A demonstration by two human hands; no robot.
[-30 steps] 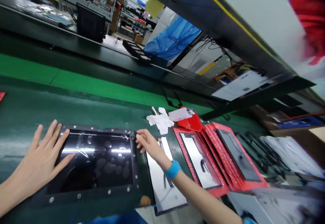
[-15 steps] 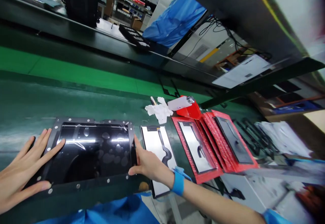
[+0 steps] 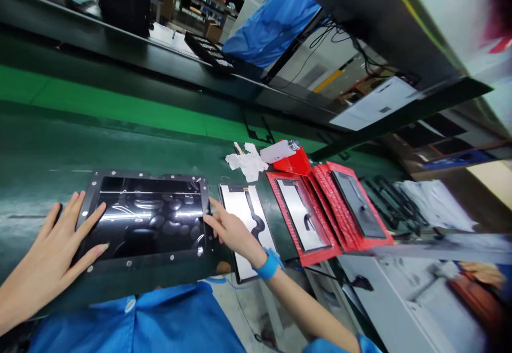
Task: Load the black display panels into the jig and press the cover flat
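Observation:
A black framed panel (image 3: 148, 222) with a glossy dark screen, mottled with bubble-like patches, lies flat on the green belt in front of me. My left hand (image 3: 60, 246) rests open on its left edge, fingers spread over the frame. My right hand (image 3: 228, 230), with a blue wristband, touches the panel's right edge with outstretched fingers. Just right of it lies a white display panel (image 3: 246, 214) with a black flex cable.
Red trays (image 3: 320, 214) holding more display panels lie to the right. Crumpled white paper (image 3: 246, 162) and a white tube (image 3: 280, 150) sit behind them. A dark conveyor rail (image 3: 120, 70) runs along the back. My blue garment (image 3: 152, 321) fills the bottom edge.
Both hands have shifted along the panel's edges; the right hand has loosened from gripping the side to touching it with straight fingers. The view has tilted down.

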